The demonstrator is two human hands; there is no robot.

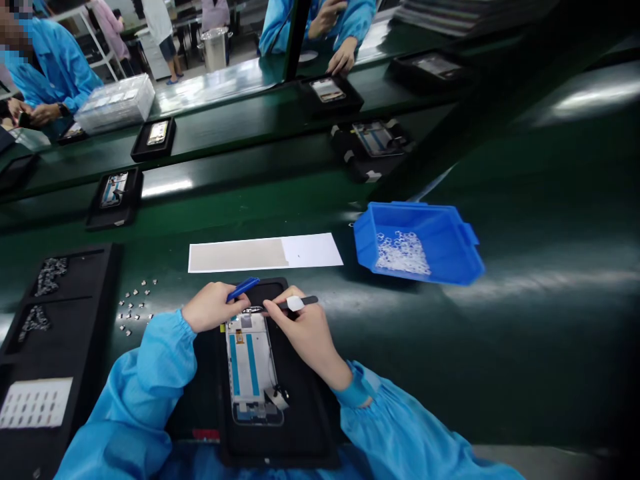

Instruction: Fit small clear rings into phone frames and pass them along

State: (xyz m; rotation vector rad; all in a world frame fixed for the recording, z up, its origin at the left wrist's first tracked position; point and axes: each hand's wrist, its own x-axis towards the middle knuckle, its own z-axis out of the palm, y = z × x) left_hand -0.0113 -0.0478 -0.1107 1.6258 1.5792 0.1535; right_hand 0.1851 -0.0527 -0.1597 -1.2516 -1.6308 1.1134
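Observation:
A phone frame with two blue strips lies in a black fixture tray in front of me. My left hand is closed round a blue tool at the frame's top edge. My right hand pinches dark tweezers with a white tag, their tips at the frame's top edge. Both tools meet over the same spot. Blue sleeves cover both forearms.
A tilted blue bin of small clear parts sits to the right. A white and tan sheet lies beyond the tray. Loose small metal parts and a black parts tray are left. Other phone fixtures and workers are across the belt.

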